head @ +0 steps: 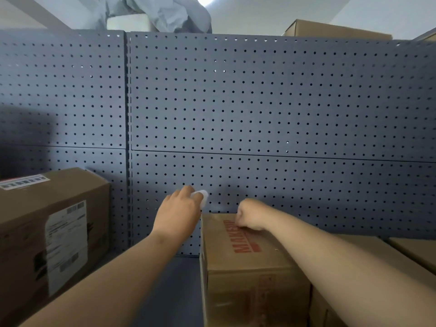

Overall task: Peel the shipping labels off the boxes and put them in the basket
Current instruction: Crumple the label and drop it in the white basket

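Observation:
My left hand reaches forward over the gap between two boxes and pinches a small white curled label piece at its fingertips. My right hand is curled into a fist resting on the far top edge of a brown box with red lettering. On the left stands a second cardboard box with a white shipping label on its front face and a barcode label on its top. No basket is in view.
A dark grey pegboard wall closes off the back of the shelf. More cardboard boxes lie to the right. Crumpled grey plastic and another box sit on top of the shelving.

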Tool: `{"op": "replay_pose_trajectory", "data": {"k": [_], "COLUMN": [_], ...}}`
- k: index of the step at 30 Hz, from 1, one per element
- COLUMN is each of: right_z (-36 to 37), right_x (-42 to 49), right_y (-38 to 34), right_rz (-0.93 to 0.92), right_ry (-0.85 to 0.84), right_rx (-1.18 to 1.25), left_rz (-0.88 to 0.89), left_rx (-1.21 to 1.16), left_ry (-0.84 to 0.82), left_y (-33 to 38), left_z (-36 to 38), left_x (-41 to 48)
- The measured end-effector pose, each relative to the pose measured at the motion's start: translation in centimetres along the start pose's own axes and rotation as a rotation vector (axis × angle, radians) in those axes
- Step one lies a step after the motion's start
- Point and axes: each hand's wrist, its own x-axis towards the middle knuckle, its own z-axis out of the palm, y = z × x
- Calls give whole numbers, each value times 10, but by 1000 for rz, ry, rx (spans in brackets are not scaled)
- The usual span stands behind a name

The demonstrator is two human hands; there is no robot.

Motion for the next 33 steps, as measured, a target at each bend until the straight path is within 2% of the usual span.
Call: {"op": "replay_pose_trajectory", "data": {"k": [2, 5, 12, 19, 24, 29, 33], "right_z": [-2, -2, -4, -8, -5, -9, -7], "right_x": [4, 3, 4, 2, 6, 4, 4], "right_y": [9, 7, 5, 4, -5, 1, -3], "right_rz": [-3, -123, -173, -181, -143, -173, -182], "right_ry": [-6, -18, -14, -32, 5, -18, 8], "right_rx": [24, 65, 56, 43, -136, -35, -101], "left_rz": [12, 51, 64, 49, 47, 48, 51], "left_rx": [-46, -54, -54, -70, -70, -74, -84], "left_ry": [-4, 18, 49, 28, 29, 42, 45], "left_y": [1, 6, 9, 6, 5, 7, 8], "left_z": [4, 8, 10, 13, 14, 14, 12], "left_x": [0, -1, 1, -1, 0, 0, -1]}}
